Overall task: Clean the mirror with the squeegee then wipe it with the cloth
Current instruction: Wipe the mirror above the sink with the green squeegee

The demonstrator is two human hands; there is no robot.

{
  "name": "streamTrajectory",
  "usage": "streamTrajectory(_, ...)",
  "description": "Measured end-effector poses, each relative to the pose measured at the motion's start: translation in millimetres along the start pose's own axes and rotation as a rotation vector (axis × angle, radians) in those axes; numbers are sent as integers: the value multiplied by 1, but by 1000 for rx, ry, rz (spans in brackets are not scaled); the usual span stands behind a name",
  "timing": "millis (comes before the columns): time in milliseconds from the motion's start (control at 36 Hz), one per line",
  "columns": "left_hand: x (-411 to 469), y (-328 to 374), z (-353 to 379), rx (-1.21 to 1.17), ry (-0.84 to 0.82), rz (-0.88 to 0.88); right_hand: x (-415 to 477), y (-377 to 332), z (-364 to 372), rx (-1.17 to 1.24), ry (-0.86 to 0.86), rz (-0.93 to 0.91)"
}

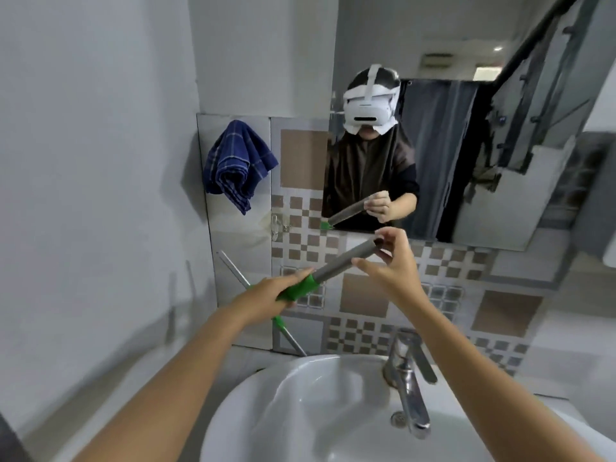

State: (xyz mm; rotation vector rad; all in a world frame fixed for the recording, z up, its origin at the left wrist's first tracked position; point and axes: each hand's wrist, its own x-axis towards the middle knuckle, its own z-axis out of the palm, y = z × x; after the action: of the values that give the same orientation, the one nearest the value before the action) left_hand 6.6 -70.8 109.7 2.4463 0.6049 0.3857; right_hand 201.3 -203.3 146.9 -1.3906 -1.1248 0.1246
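I hold the squeegee handle (pixel 336 263), a grey tube with a green collar, level in front of the tiled wall above the sink. My left hand (pixel 280 290) grips the green collar. My right hand (pixel 388 258) pinches the far end of the grey tube. No rubber blade shows. A thin metal pole with a green joint (pixel 279 321) slants behind my left wrist; I cannot tell whether it joins the handle. The mirror (pixel 466 155) hangs up on the right and reflects me. The blue checked cloth (pixel 237 165) hangs on the wall, left of the mirror.
A white sink (pixel 266 405) sits below my arms, with a chrome tap (pixel 408 378) at its right side. Patterned brown and white tiles (pixel 303 160) cover the wall beneath the mirror. A plain grey wall (pixel 93 161) closes the left side.
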Motion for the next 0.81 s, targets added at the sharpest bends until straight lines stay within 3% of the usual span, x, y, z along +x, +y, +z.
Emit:
streamTrajectory(139, 0, 41, 6, 215, -45, -3, -12, 9, -62, -567, -265, -149)
streamTrajectory(278, -2, 74, 21, 202, 9, 51, -29, 5, -101, -844, -456, -209)
streamTrajectory(472, -3, 124, 41, 213, 44, 142, -51, -7, -110, -844, -564, -325)
streamTrajectory(806, 19, 162, 18, 279, 187, 354, -35, -27, -138, -854, -454, -339)
